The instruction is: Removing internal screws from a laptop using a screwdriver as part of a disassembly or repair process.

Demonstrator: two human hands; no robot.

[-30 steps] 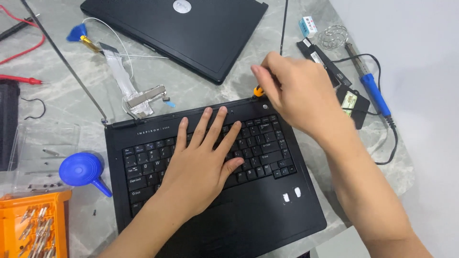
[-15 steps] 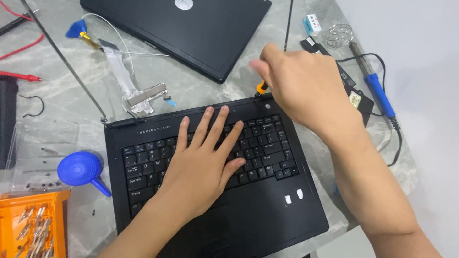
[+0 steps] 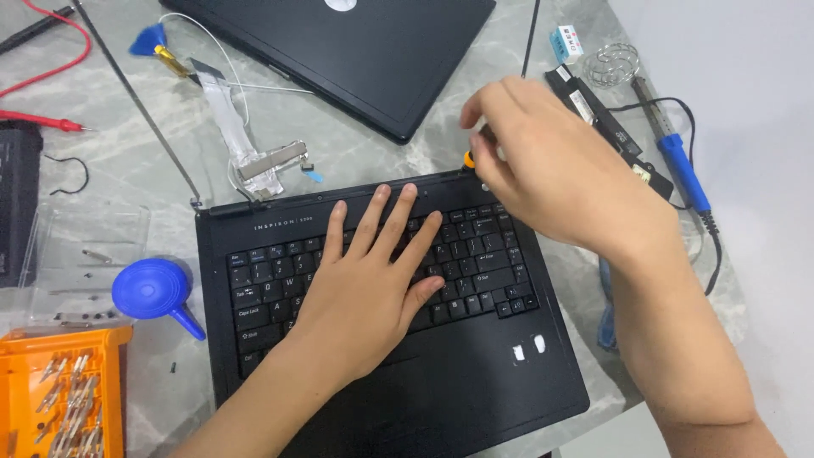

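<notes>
Fingers of your left hand [image 3: 365, 297] lie spread and flat on the keyboard [image 3: 475, 263] of the black laptop base [image 3: 475, 382], palm down over the middle keys, holding nothing. Your right hand [image 3: 551, 170] hovers over the far right corner of that laptop base, fingers pressed together around a small tool with an orange-yellow handle [image 3: 468, 159]; only a bit of the handle shows between fingertips, and its tip sits at the base's back edge, though you cannot tell exactly what it touches.

Beyond the laptop base, a second closed black laptop [image 3: 356, 51] rests on the grey marbled tabletop [image 3: 127, 144]. Left of the laptop base sit a blue round blower [image 3: 153, 290] and, nearer you, an orange tray of screwdriver bits [image 3: 59, 390]. Between the two laptops lie a white ribbon cable [image 3: 225, 119] and a metal hinge bracket [image 3: 271, 161]. Right of the laptop base, a blue-handled soldering iron [image 3: 678, 170] lies near the tabletop's edge.
</notes>
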